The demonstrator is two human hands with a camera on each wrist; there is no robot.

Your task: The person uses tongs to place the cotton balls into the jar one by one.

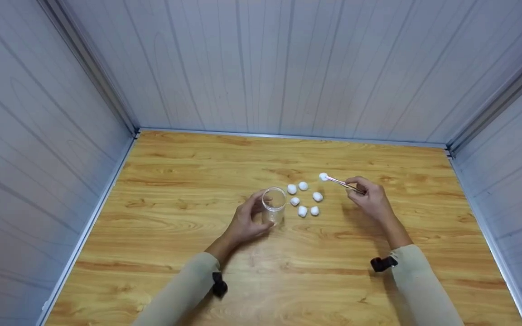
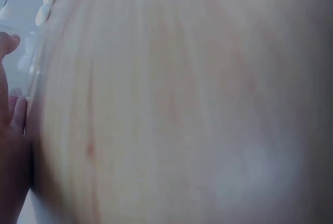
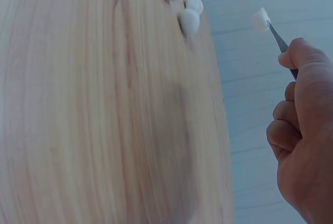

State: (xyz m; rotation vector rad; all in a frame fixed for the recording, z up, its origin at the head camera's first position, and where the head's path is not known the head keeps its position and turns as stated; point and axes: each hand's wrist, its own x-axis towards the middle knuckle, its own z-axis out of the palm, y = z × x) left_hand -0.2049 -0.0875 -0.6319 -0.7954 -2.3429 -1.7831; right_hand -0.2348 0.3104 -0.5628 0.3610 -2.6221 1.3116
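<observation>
My left hand (image 1: 246,220) grips a clear glass jar (image 1: 275,217) from its left side, thumb in front and fingers behind. The jar stands upright with its open mouth up. In my right hand (image 1: 372,199) are metal tweezers (image 1: 343,184), pinched between thumb and fingers and pointing left. At their tips hangs a white cotton ball (image 1: 323,176); the right wrist view shows this cotton ball (image 3: 260,20) held in the air. Several loose cotton balls (image 1: 302,211) lie just right of the jar. The left wrist view catches only part of the left hand (image 2: 10,151).
The wood-patterned tabletop (image 1: 175,181) carries all of this. Pale panels enclose it at the back (image 1: 261,68), left (image 1: 39,136) and right (image 1: 514,158). A black strap (image 1: 383,264) sits at the right sleeve, another strap (image 1: 219,285) at the left.
</observation>
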